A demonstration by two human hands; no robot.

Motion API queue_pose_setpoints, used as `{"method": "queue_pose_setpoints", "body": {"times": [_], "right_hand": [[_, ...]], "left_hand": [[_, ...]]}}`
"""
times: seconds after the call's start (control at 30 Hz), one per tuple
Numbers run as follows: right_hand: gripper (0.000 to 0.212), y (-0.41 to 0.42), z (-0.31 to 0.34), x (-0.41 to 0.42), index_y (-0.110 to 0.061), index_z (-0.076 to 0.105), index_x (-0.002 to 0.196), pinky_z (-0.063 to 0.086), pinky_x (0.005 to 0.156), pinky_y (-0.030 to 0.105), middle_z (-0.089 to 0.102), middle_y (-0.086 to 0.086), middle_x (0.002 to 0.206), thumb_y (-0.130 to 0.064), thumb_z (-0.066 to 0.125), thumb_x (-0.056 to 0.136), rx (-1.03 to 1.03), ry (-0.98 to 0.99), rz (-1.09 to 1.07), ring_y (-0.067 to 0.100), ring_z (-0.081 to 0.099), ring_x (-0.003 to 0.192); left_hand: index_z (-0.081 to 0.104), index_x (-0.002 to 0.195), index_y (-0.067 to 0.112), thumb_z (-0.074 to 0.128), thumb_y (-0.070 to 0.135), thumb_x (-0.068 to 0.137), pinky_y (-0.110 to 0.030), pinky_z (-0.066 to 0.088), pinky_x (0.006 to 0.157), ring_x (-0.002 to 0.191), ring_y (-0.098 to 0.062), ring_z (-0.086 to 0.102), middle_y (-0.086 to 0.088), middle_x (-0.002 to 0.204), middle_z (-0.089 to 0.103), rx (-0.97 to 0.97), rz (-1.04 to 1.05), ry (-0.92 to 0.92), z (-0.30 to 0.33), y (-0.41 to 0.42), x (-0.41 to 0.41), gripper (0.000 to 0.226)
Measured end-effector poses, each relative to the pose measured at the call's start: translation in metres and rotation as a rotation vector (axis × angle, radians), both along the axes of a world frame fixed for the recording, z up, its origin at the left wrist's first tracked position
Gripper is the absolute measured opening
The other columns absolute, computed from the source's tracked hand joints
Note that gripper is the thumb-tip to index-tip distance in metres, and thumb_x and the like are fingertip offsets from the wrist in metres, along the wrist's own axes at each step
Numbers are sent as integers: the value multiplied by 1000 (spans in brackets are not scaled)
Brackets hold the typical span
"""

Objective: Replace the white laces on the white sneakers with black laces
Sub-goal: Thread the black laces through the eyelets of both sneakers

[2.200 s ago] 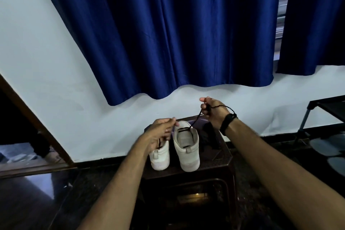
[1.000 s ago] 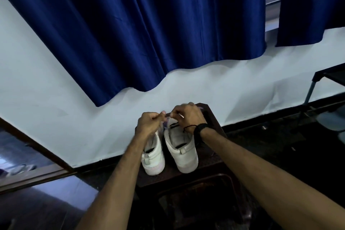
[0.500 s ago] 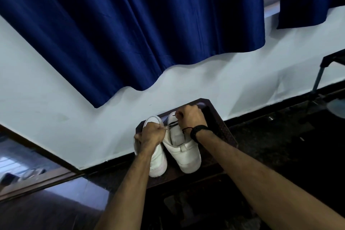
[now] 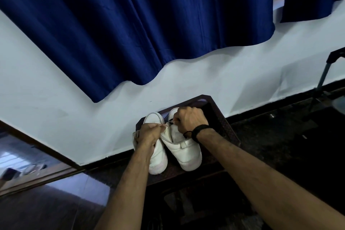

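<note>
The two sneakers stand side by side on a dark bench [image 4: 222, 117] at lower centre of the frame, toes toward the wall: the right sneaker [image 4: 183, 152] is the one being worked, the left sneaker [image 4: 157, 157] sits touching it. A short run of black lace [image 4: 170, 122] shows at the throat of the right sneaker, between the two hands; the rest of it is hidden. No white lace can be made out. Risk, as judged: the lace end may slip from a pinch or miss its eyelet, since both hands crowd the opening and cover the eyelets; a hard pull could also tip the sneaker against its neighbour or off the bench edge. The right hand [image 4: 189, 120] is clenched over the upper part of the right sneaker, fingers curled and apparently pinching the lace. The left hand [image 4: 150, 133] is curled likewise, fingertips pinched at the sneaker's edge near the lace; whether it grips lace or upper cannot be told. A black band [image 4: 200, 132] circles the right wrist. Behind, a blue curtain [image 4: 140, 24] hangs over a pale wall [image 4: 56, 99].
</note>
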State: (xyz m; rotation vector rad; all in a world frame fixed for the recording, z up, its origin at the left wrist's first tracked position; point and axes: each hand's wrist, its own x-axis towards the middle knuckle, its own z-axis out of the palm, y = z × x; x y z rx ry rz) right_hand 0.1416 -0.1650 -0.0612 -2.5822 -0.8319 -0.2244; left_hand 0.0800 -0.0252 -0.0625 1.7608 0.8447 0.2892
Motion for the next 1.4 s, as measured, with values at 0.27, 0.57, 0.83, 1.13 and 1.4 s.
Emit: {"method": "queue_pose_setpoints", "body": {"times": [0.27,0.57,0.83,1.13,1.4], "right_hand": [[23,7,4,-9,-16,65,105,40,69,31,67,7,109,-24,52,88,-82,-103,-4,30,65,97],[21,9,10,-17,-16,66,100,36,67,30,67,7,104,-22,53,85,-77,-110,21,30,65,96],[22,13,10,-19,-16,66,100,34,68,30,68,6,105,-24,52,86,-56,-114,-10,28,65,97],[24,15,0,-14,-14,64,104,35,66,30,68,7,106,-23,46,91,-56,-148,-26,28,65,98],[24,14,3,-10,-16,64,110,46,75,32,66,6,113,-26,48,94,-83,-113,-4,27,63,104]], "left_hand": [[71,75,8,62,-5,87,-33,52,84,77,-21,64,-6,71,69,-21,-76,-40,2,-5,-6,20],[76,75,7,65,-2,83,-45,56,90,88,-29,71,-14,80,74,-3,-86,-51,4,-8,-10,17],[76,70,9,65,-2,83,-43,57,85,80,-25,70,-9,72,74,-12,-85,-65,8,-13,-13,20],[74,84,2,66,2,88,-23,53,72,81,-18,64,-3,74,69,-44,10,-53,14,-15,-10,8],[70,84,16,55,30,80,-37,45,97,104,-27,61,-7,97,71,536,-130,364,28,-16,-3,21]]}}
